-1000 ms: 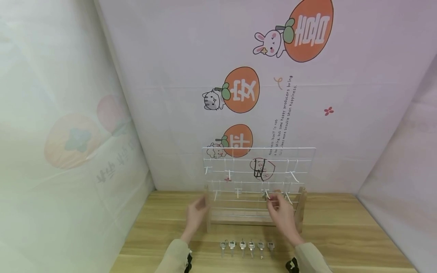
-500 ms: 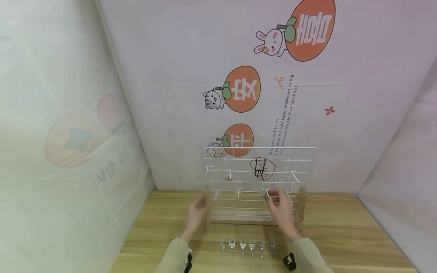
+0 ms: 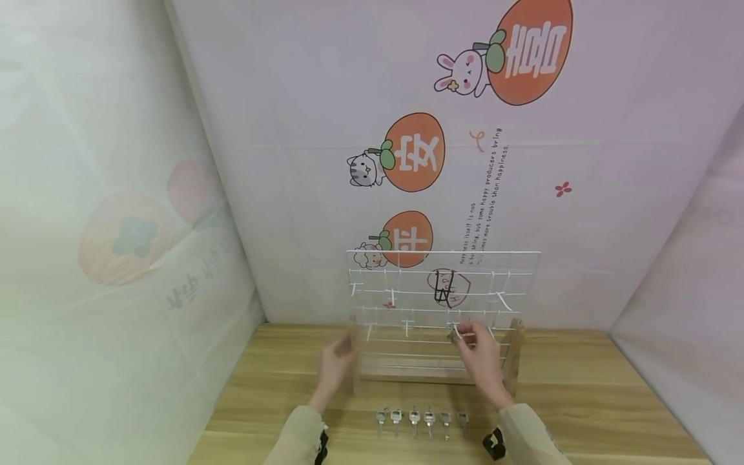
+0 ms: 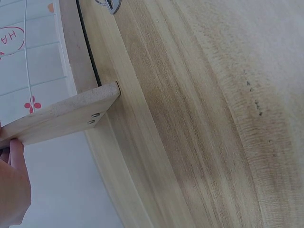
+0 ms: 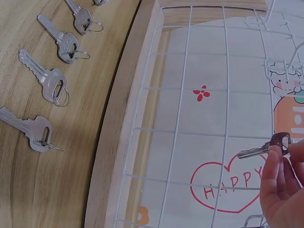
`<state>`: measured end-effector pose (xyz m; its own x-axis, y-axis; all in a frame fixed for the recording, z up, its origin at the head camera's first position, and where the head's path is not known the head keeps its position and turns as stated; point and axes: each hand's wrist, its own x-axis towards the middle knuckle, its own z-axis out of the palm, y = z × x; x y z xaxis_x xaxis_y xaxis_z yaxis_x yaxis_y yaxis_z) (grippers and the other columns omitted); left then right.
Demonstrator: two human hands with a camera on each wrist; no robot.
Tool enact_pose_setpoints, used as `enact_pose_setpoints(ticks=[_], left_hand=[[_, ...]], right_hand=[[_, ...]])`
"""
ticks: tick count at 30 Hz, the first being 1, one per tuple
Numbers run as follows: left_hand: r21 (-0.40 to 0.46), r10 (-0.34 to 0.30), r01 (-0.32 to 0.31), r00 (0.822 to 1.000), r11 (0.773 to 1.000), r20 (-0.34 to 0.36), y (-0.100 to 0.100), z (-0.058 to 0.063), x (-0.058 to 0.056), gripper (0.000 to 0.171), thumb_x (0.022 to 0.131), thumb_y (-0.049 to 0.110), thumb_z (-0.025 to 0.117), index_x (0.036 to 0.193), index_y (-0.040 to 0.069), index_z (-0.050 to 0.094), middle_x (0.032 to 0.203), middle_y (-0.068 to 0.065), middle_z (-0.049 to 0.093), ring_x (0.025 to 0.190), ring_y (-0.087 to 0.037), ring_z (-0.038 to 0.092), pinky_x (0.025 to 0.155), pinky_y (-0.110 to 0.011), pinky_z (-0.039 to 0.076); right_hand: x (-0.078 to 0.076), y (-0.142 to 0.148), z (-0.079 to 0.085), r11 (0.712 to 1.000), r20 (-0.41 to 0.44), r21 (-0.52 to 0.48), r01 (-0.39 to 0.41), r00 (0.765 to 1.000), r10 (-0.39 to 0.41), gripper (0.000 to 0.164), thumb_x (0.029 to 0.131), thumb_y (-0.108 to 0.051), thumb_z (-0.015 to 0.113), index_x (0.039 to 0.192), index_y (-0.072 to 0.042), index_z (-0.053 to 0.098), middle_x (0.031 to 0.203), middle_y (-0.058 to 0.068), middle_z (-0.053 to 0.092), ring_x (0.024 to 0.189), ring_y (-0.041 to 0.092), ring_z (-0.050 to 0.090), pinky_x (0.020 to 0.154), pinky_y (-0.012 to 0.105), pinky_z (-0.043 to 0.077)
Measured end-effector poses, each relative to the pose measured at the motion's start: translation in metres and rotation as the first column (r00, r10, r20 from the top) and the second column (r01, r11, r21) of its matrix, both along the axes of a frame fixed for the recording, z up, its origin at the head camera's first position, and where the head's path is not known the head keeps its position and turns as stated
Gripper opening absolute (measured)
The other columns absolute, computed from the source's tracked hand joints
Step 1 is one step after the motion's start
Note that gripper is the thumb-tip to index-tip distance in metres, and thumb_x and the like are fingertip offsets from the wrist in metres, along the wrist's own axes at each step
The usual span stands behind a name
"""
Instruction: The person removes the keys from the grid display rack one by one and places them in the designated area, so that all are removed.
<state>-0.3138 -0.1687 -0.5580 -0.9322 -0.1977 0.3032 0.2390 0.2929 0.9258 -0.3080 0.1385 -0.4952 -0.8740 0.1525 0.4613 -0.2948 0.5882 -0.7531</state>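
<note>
My right hand (image 3: 482, 352) pinches a metal key (image 5: 256, 151) by its bow, between thumb and fingers, with the blade pointing away from the fingertips. In the head view this hand is at a white hook (image 3: 456, 331) in the lower row of the white wire grid rack (image 3: 442, 252). The key's ring is hidden behind the fingers. My left hand (image 3: 336, 365) grips the rack's left wooden upright (image 4: 61, 114), fingers bent at its edge in the left wrist view. Several keys (image 3: 414, 417) with small rings lie in a row on the table before the rack.
More white hooks, such as an upper left hook (image 3: 392, 297), stick out from the grid. The rack stands on a wooden table (image 3: 581, 387). A printed white curtain (image 3: 290, 194) hangs behind, with further curtain panels at both sides.
The right hand has shifted very slightly at the lower hook, still holding the key. The left hand stays on the upright, and the row of keys is unchanged.
</note>
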Motion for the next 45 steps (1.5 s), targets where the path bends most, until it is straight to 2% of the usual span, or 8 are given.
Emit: enact_pose_setpoints(ticks=[4,14,24,31,38,45], left_hand=[[0.003,0.001,-0.001,1.000,1.000,0.001,0.000,-0.001,-0.001,0.045,0.085,0.010,0.076,0.125,-0.005,0.063,0.123,-0.026,0.067,0.111,-0.040,0.067,0.094,-0.041,0.059],[-0.007,0.003,-0.003,1.000,1.000,-0.003,0.001,0.000,-0.001,0.042,0.086,0.005,0.074,0.125,-0.006,0.063,0.123,-0.027,0.067,0.110,-0.040,0.068,0.093,-0.042,0.060],[-0.016,0.015,-0.014,1.000,1.000,0.017,0.001,0.003,0.001,0.042,0.086,0.008,0.075,0.125,-0.002,0.065,0.123,-0.024,0.068,0.111,-0.038,0.068,0.094,-0.042,0.059],[-0.013,0.014,-0.014,1.000,1.000,0.016,0.001,0.002,0.001,0.041,0.086,0.008,0.075,0.125,-0.003,0.065,0.123,-0.023,0.068,0.110,-0.038,0.068,0.093,-0.042,0.060],[-0.035,0.027,-0.026,1.000,0.999,0.010,0.000,0.001,0.001,0.042,0.086,0.011,0.075,0.124,-0.001,0.065,0.121,-0.022,0.070,0.109,-0.036,0.069,0.092,-0.041,0.060],[-0.038,0.021,-0.021,1.000,0.999,0.000,0.001,0.001,0.001,0.041,0.086,0.006,0.074,0.125,-0.003,0.064,0.120,-0.024,0.070,0.108,-0.038,0.069,0.092,-0.042,0.060]], right_hand=[[0.000,0.001,0.000,1.000,0.018,-0.004,0.005,1.000,-0.005,0.009,0.088,-0.006,0.072,0.095,-0.005,0.067,0.098,0.012,0.072,0.076,0.008,0.066,0.065,0.011,0.055],[0.006,0.001,0.001,1.000,-0.052,-0.022,-0.015,0.999,0.014,0.009,0.085,-0.001,0.073,0.090,-0.004,0.067,0.094,0.012,0.072,0.070,0.002,0.065,0.065,0.011,0.057],[0.018,0.002,0.004,1.000,-0.050,0.002,-0.023,0.998,0.024,0.009,0.085,-0.001,0.072,0.090,-0.005,0.067,0.100,0.012,0.073,0.075,0.010,0.069,0.068,0.012,0.058],[0.026,0.005,0.006,0.999,-0.097,0.010,-0.047,0.994,0.047,0.010,0.085,0.001,0.072,0.090,-0.005,0.067,0.087,0.008,0.073,0.073,0.007,0.068,0.065,0.012,0.058],[0.031,0.007,0.008,0.998,-0.120,0.018,-0.056,0.991,0.058,0.012,0.084,0.002,0.072,0.092,-0.007,0.067,0.087,0.007,0.074,0.074,0.004,0.067,0.065,0.013,0.058],[0.035,0.010,0.011,0.998,-0.115,0.009,-0.070,0.991,0.070,0.013,0.083,0.003,0.073,0.090,-0.007,0.067,0.085,0.007,0.073,0.075,-0.004,0.062,0.066,0.013,0.059]])
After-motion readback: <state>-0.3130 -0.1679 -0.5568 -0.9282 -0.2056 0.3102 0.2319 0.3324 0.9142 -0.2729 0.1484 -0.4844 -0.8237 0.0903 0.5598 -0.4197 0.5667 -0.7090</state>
